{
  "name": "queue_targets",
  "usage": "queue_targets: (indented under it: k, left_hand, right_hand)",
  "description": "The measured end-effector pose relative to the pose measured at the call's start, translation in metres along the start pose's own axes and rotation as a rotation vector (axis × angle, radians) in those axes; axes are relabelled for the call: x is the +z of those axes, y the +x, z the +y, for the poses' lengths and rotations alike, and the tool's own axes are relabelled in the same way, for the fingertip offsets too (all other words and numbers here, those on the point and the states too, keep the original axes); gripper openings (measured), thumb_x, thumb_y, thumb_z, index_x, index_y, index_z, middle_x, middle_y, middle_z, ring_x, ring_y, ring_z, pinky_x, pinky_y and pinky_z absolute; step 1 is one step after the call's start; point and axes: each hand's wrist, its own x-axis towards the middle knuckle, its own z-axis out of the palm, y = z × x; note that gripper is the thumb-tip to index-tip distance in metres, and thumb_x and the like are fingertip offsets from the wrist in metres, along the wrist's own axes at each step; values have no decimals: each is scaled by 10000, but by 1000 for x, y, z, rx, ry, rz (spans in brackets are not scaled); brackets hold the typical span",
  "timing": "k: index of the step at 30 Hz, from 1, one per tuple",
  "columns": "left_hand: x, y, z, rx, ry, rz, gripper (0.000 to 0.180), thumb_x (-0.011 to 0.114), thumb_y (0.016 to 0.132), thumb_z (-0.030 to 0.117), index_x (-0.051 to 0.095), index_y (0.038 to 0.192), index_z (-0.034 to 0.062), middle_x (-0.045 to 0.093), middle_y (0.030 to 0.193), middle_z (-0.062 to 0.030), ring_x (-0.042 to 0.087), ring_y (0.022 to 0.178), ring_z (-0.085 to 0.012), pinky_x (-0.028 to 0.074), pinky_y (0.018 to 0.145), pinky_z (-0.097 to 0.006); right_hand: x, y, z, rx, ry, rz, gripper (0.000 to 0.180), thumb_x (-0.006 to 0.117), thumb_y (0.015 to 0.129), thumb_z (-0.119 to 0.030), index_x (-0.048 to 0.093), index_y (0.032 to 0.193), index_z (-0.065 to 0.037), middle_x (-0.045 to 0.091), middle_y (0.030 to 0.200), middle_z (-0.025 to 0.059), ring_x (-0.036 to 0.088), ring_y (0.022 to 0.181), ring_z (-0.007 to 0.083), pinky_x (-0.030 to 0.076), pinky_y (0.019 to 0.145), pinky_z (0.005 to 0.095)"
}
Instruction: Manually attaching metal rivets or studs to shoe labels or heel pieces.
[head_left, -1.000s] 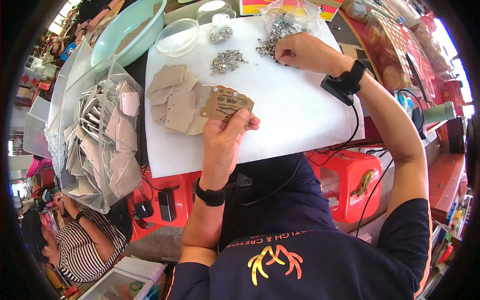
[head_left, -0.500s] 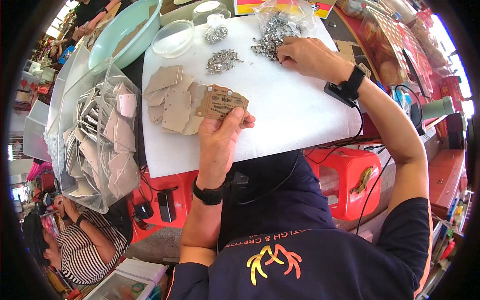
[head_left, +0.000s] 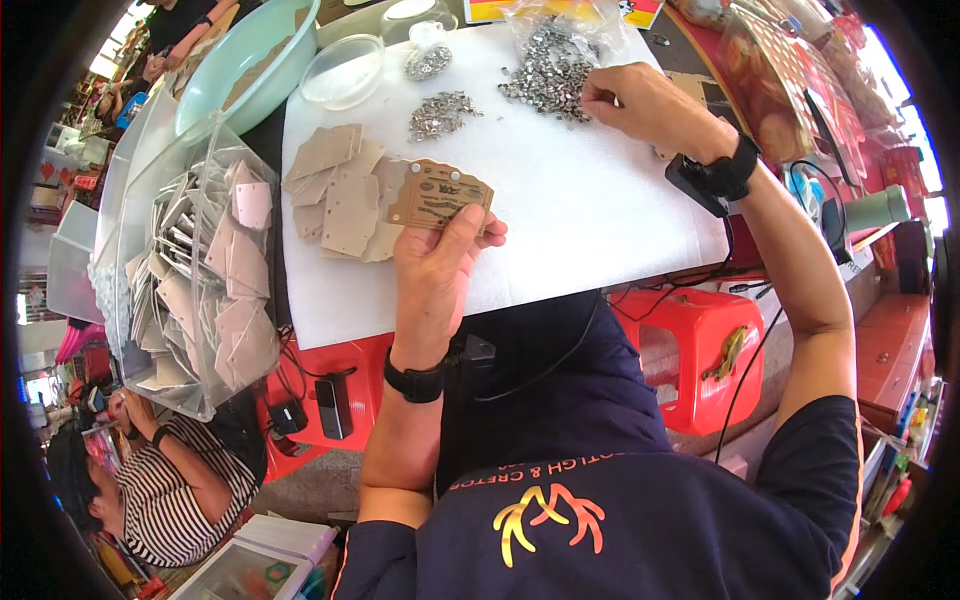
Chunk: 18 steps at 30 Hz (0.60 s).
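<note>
Between the thumb and fingers of my left hand [head_left: 436, 270] is a brown printed cardboard tag [head_left: 437, 190] with wavy ends and small round metal fittings along its upper edge. My right hand [head_left: 650, 108] is closed, thumb and fingertips curled together, just right of a heap of small shiny metal pieces [head_left: 548, 72]. Whatever the fingertips pinch is too small to make out. A smaller patch of metal pieces [head_left: 440, 115] lies farther left. Beside my left hand, several plain cardboard tags [head_left: 345, 200] overlap in a loose pile on the white sheet [head_left: 590, 220].
At left stands a clear bin [head_left: 205, 290] full of tags, with a pale green basin [head_left: 255, 70] behind it. A clear round tub [head_left: 343, 75] and a small bag of metal pieces [head_left: 428, 62] sit at the back. Red stools [head_left: 700, 360] are below the table edge.
My right hand has drawn back slightly to the right, off the edge of the metal heap. My left hand keeps the tag in nearly the same place.
</note>
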Motion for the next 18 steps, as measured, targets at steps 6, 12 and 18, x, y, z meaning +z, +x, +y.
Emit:
queue_targets:
  k: [6,12,18]
  left_hand:
    - [0,-1,0,-1,8,4,156,608,939,59,609,1093,35,654,920,-60,642,825,-189,509,776,-348]
    - [7,-2,3,1,11,30,140,591,938,56,610,1074,25,653,923,-72,624,834,-193,503,782,-336]
    - [8,-3,5,3,13,34,146,592,938,58,603,1079,24,648,922,-69,623,833,-192,505,780,-336]
  right_hand:
    - [8,-6,2,21,61,-2,164,620,866,-140,642,916,14,668,808,148,626,699,264,494,676,349]
    - [25,-4,-5,10,-64,31,190,579,854,-216,695,914,-78,686,821,123,662,771,317,519,716,412]
    - [27,-1,-16,76,-75,34,190,593,832,-207,686,858,-43,674,784,150,661,751,313,519,707,406]
